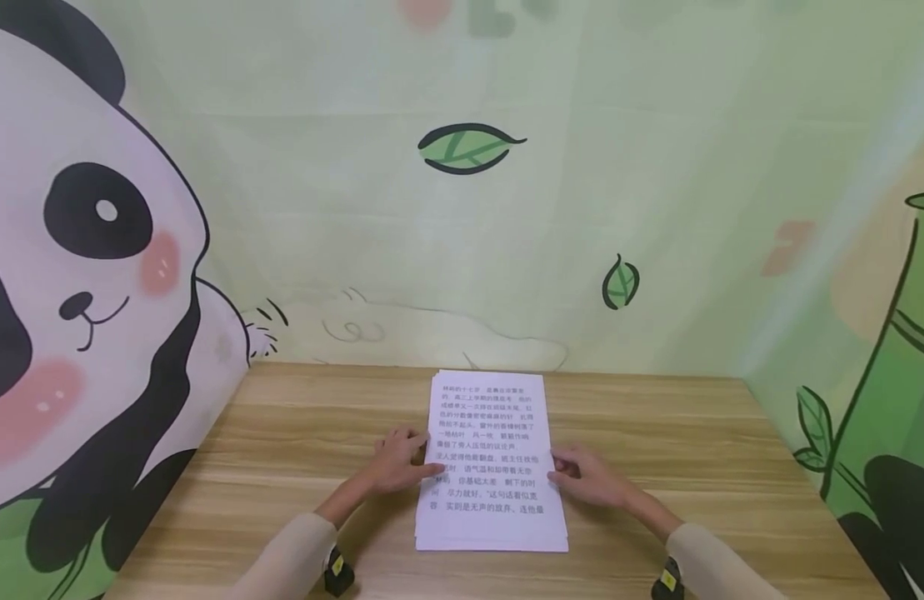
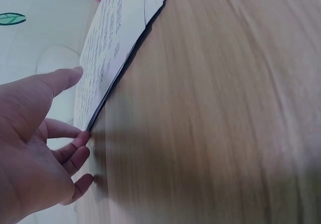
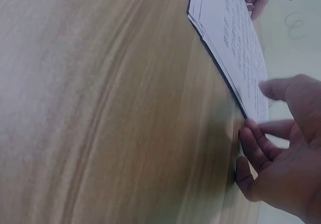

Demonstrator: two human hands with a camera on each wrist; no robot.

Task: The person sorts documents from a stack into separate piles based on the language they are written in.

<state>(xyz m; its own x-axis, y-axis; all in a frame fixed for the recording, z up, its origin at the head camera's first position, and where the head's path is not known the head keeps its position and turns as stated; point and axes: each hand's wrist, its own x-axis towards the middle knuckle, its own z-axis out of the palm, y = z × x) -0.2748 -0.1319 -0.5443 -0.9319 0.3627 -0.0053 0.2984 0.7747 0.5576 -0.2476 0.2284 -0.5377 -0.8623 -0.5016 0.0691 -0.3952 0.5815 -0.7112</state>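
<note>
Nearest you, your light sleeves [image 1: 289,557] carry a black device [image 1: 339,577] at each wrist, with a yellow patch. Ahead, the stack of printed sheets [image 1: 491,462] lies on the wooden table [image 1: 282,433], about midway between the table's left and right edges. Its long axis runs away from you, a short side towards you and the other close to the table's far edge. The sheets are slightly out of line at the left corners.

Your left hand [image 1: 394,467] is at the stack's left long side, fingertips touching it, thumb apart from them and over the top sheet's margin. Your right hand [image 1: 592,479] mirrors it on the right long side, thumb and fingers apart. You cannot tell whether either thumb presses down.

The print is Chinese, upright for you, its lines crossing the short way; "没人觉得他能翻盘" starts a line midway, and "尽力就好" sits lower down. Your left thumb covers characters at one line's start.

Beyond the table's far edge, the pale green backdrop [image 1: 342,183] shows a cartoon panda [image 1: 112,283] at left, two leaves [image 1: 465,150] and bamboo [image 1: 892,367] at right.
</note>
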